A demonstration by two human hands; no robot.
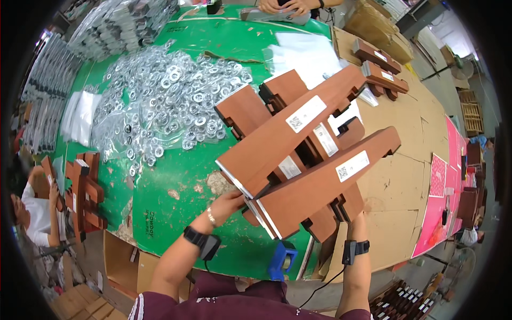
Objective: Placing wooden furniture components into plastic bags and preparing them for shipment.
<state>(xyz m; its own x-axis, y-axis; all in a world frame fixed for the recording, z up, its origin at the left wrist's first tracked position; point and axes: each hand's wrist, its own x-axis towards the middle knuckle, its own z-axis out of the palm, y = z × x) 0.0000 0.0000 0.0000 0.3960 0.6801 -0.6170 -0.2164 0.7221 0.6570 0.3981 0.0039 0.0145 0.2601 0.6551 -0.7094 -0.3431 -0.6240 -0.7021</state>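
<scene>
A crosswise stack of brown wood-coloured pieces with notched ends and white labels fills the centre right. Two long pieces lie on top, an upper piece [277,136] and a lower piece [320,189]; shorter ones, such as a notched piece [242,112], cross beneath them. My left hand [228,204] is closed on the near left ends of the long pieces, its fingertips partly hidden. At the stack's near right side, my right hand [357,223] grips the end of a crossing piece; most of its fingers are behind the wood.
Many small bags of metal rings [170,96] cover the green table [165,213]. Clear plastic bags [298,53] lie behind the stack. A blue tape dispenser [281,260] stands at the near edge. More brown pieces [384,77] rest on cardboard at right. Co-workers are at left and across.
</scene>
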